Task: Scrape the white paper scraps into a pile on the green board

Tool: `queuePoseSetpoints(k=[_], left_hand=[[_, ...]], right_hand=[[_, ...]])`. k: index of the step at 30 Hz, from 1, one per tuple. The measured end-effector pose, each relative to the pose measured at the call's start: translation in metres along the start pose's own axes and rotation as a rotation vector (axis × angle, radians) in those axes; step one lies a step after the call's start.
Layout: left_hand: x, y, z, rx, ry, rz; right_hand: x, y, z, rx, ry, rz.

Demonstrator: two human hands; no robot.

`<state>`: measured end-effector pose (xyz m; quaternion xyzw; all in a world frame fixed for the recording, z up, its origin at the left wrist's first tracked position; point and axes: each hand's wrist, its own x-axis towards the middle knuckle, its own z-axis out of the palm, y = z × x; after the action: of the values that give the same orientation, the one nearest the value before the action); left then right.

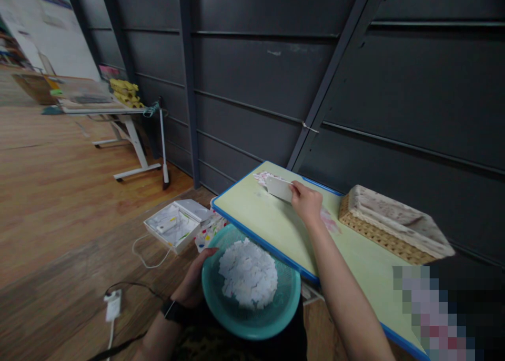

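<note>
My left hand (196, 279) grips the left rim of a teal plastic colander (287, 303), just below the table's near edge. A heap of torn white paper pieces (248, 274) lies inside the colander. My right hand (307, 200) pinches one end of a flat white rectangular plate (279, 188) and holds it over the pale green tabletop (256, 208). Small white and pinkish scraps (260, 178) lie at the plate's far end, near the table's far left corner. Whether the plate touches the tabletop is hard to tell.
A cloth-lined wicker basket (386, 240) stands on the table's right side. Left on the floor are an open white box (173, 224) and a power strip (113, 304) with cables. A dark panelled wall (252, 98) rises behind; another table (106, 107) stands farther left.
</note>
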<state>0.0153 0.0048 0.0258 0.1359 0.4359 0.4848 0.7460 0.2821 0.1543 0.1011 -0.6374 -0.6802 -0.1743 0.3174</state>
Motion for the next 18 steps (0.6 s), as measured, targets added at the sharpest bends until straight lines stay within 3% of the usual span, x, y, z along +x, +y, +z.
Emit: queuePoseSetpoints(k=[8,18], left_hand=[[0.0001,0.0005,-0.0017,0.010,0.010,-0.020],[0.0024,-0.0002,-0.0029,-0.016,-0.024,-0.001]], right_hand=[[-0.0001,0.0045,-0.0040,-0.012,0.093,0.009],[-0.0003,0.0051,0.0009,0.022,0.105,-0.017]])
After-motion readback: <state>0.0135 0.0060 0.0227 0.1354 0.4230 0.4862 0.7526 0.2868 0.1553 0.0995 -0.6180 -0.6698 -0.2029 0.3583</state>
